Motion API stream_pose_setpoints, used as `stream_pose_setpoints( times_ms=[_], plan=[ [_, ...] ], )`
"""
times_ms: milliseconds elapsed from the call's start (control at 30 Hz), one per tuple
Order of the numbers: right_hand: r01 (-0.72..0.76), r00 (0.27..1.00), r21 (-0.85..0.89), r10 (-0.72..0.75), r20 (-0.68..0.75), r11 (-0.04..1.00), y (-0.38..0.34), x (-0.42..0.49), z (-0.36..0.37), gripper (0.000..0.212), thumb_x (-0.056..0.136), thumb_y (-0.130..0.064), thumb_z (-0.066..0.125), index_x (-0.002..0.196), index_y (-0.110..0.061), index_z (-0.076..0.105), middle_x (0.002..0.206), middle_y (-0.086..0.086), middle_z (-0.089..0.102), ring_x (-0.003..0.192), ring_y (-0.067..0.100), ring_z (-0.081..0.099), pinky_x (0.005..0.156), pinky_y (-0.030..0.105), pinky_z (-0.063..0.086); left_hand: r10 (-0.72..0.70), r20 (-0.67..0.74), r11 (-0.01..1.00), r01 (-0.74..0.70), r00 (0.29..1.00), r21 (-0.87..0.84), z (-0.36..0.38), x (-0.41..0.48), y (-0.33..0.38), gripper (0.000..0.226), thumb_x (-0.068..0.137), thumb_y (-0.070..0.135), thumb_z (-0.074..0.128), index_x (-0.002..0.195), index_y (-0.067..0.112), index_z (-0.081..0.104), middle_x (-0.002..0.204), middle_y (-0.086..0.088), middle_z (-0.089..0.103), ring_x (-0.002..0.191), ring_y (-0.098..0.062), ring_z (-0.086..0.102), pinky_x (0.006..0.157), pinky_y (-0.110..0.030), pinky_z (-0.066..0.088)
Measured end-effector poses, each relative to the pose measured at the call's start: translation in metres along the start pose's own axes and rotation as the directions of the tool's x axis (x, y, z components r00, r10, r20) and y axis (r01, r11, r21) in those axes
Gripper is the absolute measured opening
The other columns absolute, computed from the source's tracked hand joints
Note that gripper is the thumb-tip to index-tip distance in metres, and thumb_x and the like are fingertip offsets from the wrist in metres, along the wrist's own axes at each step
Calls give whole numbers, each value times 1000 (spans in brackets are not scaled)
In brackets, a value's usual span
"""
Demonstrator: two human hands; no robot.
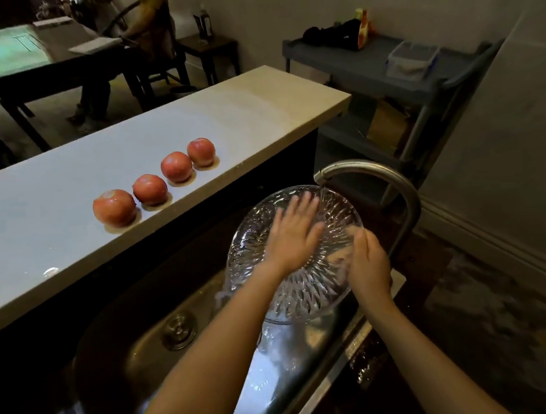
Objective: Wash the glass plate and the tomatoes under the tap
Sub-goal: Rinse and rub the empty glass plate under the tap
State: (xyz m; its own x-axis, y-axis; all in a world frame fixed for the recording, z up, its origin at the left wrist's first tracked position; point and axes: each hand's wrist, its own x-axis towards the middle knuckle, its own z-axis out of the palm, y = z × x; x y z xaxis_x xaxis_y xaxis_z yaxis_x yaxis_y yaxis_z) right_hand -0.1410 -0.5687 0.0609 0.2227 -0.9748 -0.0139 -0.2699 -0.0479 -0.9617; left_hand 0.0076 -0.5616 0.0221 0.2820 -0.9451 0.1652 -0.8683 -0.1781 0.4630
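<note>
Over the sink (151, 346), the person holds the glass plate (308, 291) tipped up so its inside faces them. The right hand (367, 264) curls round the plate's right edge and holds it. The left hand (295, 234) lies flat on the inside, fingers spread, just left of the water. The tap (395, 183) pours onto the plate's top edge. Farther off, up and to the left, four tomatoes (149, 189) sit in a slanting row on the counter (50, 200). The left hand is nearer to them, so it will likely reach for the closest one next.
</note>
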Motion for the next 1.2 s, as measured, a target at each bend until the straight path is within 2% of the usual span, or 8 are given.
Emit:
stream_pose_setpoints(
  times_ms=[200, 300, 400, 467, 633, 733, 933, 1200],
  plan=[
    [-5, 999, -14, 4, -36, 1000, 1, 20, -16, 34, 100, -31, 30, 112, -17, 59, 74, -5, 64, 64, 7, 60, 54, 20, 42, -463, -33, 879, 455, 886, -139, -10, -26, -67, 59, 97, 47, 29, 149, 27, 9, 158, -1, 14, 143, -21, 19, 114, -46, 18],
    [-25, 996, 61, 19, 89, 998, 5, 29, -13, 30, 100, -28, 31, 109, -18, 58, 59, -1, 67, 38, 2, 52, 42, 13, 43, -632, 272, 323, 566, 725, -758, -22, -43, -71, 44, 98, 32, 41, 137, 13, 38, 128, -16, 58, 104, -25, 64, 80, -33, 52],
    [-21, 983, -5, 22, 182, 1000, 11, 40, -5, 30, 100, -26, 33, 111, -13, 58, 54, -4, 66, 35, 5, 50, 37, 13, 42, -489, 503, -293, 409, 713, -864, -39, -63, -80, 23, 98, 18, 41, 116, 8, 50, 107, -21, 67, 82, -27, 72, 61, -37, 60],
    [61, 981, -188, -24, 194, 980, 11, 50, 3, 33, 100, -23, 35, 127, -12, 51, 83, 2, 70, 55, 8, 57, 46, 13, 43, -452, 529, -426, 348, 718, -835, -43, -74, -87, 22, 96, 19, 43, 113, 9, 53, 113, -24, 62, 86, -31, 71, 64, -40, 61],
    [489, 848, -675, -118, 517, 553, 22, 65, 35, 64, 98, -38, 37, 150, -21, 4, 159, 9, 2, 145, 29, 10, 115, 40, 19, -531, 447, -334, 307, 720, -891, -42, -83, -84, 34, 100, 29, 32, 126, 15, 49, 107, -11, 66, 85, -25, 69, 62, -39, 59],
    [637, 751, -658, -128, 648, 402, 29, 54, 60, 67, 96, -53, 21, 149, -21, -7, 157, 4, -17, 144, 23, -19, 115, 40, -14, -607, 371, -283, 244, 703, -927, -35, -81, -72, 36, 100, 36, 30, 128, 23, 48, 109, -4, 67, 94, -22, 66, 69, -38, 54],
    [902, 410, -340, -284, 867, 266, 41, 3, 96, 56, 92, -60, 2, 142, -39, -14, 155, -11, -16, 143, 14, -21, 116, 41, -14, -684, 300, -363, 47, 665, -931, -33, -80, -64, 37, 99, 39, 29, 128, 24, 47, 122, -9, 61, 97, -23, 64, 70, -39, 58],
    [699, 713, -645, -241, 658, 307, 38, 63, 82, 65, 95, -54, 13, 145, -24, -14, 156, 0, -19, 143, 17, -19, 114, 37, -14, -741, 216, -293, -16, 636, -956, -32, -84, -75, 29, 100, 37, 29, 110, 27, 54, 104, -4, 67, 92, -18, 67, 65, -33, 59]
  ],
)
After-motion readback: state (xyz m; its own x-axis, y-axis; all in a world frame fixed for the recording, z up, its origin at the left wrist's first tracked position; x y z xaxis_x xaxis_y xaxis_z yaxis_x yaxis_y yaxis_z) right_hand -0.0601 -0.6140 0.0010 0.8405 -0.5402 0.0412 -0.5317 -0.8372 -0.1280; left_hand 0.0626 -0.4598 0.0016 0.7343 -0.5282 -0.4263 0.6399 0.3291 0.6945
